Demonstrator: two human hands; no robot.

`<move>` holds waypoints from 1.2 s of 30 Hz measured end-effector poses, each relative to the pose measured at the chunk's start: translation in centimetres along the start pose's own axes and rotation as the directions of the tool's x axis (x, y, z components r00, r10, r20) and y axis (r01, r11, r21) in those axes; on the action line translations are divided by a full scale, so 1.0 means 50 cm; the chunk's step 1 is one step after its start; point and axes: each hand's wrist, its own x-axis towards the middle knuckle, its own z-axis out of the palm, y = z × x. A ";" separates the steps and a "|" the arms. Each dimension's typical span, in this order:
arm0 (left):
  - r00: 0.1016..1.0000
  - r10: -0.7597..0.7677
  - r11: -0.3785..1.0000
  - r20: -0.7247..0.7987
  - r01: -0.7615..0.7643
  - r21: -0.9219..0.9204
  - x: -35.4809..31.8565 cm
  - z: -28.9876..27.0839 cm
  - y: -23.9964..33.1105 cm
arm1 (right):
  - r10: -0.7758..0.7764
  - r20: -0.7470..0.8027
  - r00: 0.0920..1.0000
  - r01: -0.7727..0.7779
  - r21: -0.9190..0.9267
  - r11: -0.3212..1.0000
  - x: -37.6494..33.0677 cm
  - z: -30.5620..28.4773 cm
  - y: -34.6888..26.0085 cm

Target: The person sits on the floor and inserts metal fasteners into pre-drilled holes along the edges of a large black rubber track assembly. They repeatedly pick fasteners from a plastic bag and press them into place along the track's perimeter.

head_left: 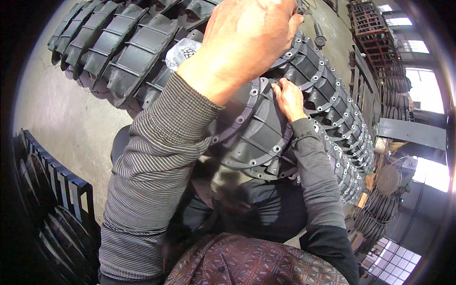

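Observation:
My left hand (244, 40) is raised close in front of me, its fingers bent and partly cut off by the upper edge. Something small and dark shows by its fingertips, too hidden to name. Lower and farther right, my right hand (289, 100) has its fingers bent over the rim of a dark grey, ribbed round part (263, 126) with bolt holes along its edge. That part stands tilted in front of my knees. Behind my left wrist lies a pale translucent bag (178, 54) with small pieces in it.
Rows of similar dark parts extend at the upper left (137, 47) and down the right (351, 128). A black cylindrical object (319, 39) with a cord lies on the concrete floor beyond. A black metal rack (64, 183) stands at my left, and stacked dark rings (380, 209) at the right.

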 end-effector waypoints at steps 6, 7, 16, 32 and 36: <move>0.999 -0.026 0.998 0.024 0.028 -0.052 -0.001 0.001 -0.001 | -0.063 -0.031 0.998 0.069 0.240 0.968 -0.017 -0.002 0.014; 0.999 -0.040 0.997 0.031 0.042 -0.059 -0.002 0.001 0.000 | -0.078 -0.022 0.997 0.081 0.237 0.968 -0.019 -0.003 0.018; 1.000 0.022 0.999 0.015 -0.022 -0.036 -0.002 0.006 -0.005 | -0.245 -0.034 0.969 0.248 0.148 0.957 -0.018 -0.011 0.036; 0.998 0.065 0.993 -0.024 -0.067 -0.101 -0.006 0.000 -0.004 | -0.331 0.293 0.897 0.415 -0.299 0.859 0.036 -0.041 -0.021; 0.999 0.028 0.992 0.036 -0.023 -0.122 0.000 -0.002 -0.006 | -0.321 0.280 0.905 0.396 -0.274 0.877 0.040 -0.039 -0.017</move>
